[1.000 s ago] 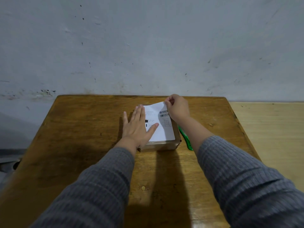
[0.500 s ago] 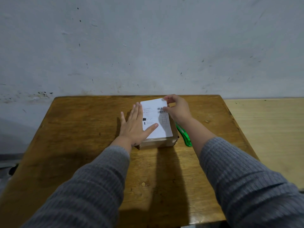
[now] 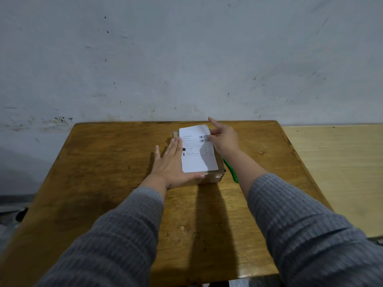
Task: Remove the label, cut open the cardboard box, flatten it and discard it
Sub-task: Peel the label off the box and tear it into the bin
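Observation:
A small cardboard box (image 3: 209, 178) lies on the wooden table (image 3: 107, 162), towards its far side. A white label (image 3: 198, 157) with barcodes covers the box's top, and its far edge stands out past the box's rim. My left hand (image 3: 171, 165) lies flat and open against the box's left side, with the thumb along the near top edge just below the label. My right hand (image 3: 224, 139) holds the label's far right edge between thumb and fingers, the index finger stretched out. A green utility knife (image 3: 231, 171) lies right of the box, partly hidden by my right forearm.
A grey stained wall (image 3: 186, 59) rises directly behind the table. A lighter wooden surface (image 3: 335, 166) adjoins the table on the right. The floor shows dark at the lower left.
The label's far end has come up off the box and now shows whole. My right hand has opened its fist and extended the index finger. My left thumb slid off the label to the box's near edge.

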Demonstrator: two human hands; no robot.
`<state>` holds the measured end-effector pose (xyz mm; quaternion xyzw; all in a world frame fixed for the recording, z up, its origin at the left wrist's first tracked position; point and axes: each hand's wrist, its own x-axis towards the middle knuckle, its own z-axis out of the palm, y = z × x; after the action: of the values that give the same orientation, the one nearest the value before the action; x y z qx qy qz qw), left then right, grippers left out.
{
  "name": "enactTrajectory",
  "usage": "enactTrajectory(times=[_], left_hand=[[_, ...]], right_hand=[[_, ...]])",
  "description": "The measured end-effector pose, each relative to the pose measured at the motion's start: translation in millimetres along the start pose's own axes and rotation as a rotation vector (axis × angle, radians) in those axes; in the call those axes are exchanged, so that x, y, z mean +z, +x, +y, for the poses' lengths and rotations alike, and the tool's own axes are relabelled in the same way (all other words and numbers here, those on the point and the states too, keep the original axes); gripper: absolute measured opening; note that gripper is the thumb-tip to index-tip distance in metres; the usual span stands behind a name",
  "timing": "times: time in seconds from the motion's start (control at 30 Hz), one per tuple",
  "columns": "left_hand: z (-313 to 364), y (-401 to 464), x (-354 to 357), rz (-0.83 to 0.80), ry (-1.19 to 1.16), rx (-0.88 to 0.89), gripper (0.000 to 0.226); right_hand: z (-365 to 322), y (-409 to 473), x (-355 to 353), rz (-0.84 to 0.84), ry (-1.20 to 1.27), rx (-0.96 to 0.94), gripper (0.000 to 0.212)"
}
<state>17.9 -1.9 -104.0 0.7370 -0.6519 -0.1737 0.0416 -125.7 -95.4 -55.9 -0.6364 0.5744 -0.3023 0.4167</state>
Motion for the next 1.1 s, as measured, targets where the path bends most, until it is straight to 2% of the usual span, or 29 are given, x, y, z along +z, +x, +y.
enactTrajectory(times=[0.17,0.33,0.53,0.77,1.0,1.1], left_hand=[[-0.7,-0.1,-1.0,0.001,0.006,0.002,0.140],[0.3,-0.7,-0.9,-0.005,0.019,-0.004,0.141],[0.8,-1.0,-2.7,-0.002,0.024,-0.014,0.141],[1.2,-0.9,-4.3,-0.015,0.039,0.003,0.136],[2.6,-5.2,-7.9,-0.049,0.142,0.008,0.129],[3.9,-3.4,-7.2,-0.053,0.155,0.002,0.128]], right_hand=[[-1.1,0.9,1.0,0.058,0.024,0.070,0.063],[-0.2,0.7,1.8,0.096,-0.054,0.164,0.037],[-4.4,3.0,1.2,0.122,0.099,0.226,0.018],[-13.1,4.8,-21.5,0.232,0.085,0.191,0.015],[-7.1,-3.3,-39.5,0.314,0.075,0.249,0.025],[-3.8,-5.0,-44.7,0.349,0.107,0.258,0.016]])
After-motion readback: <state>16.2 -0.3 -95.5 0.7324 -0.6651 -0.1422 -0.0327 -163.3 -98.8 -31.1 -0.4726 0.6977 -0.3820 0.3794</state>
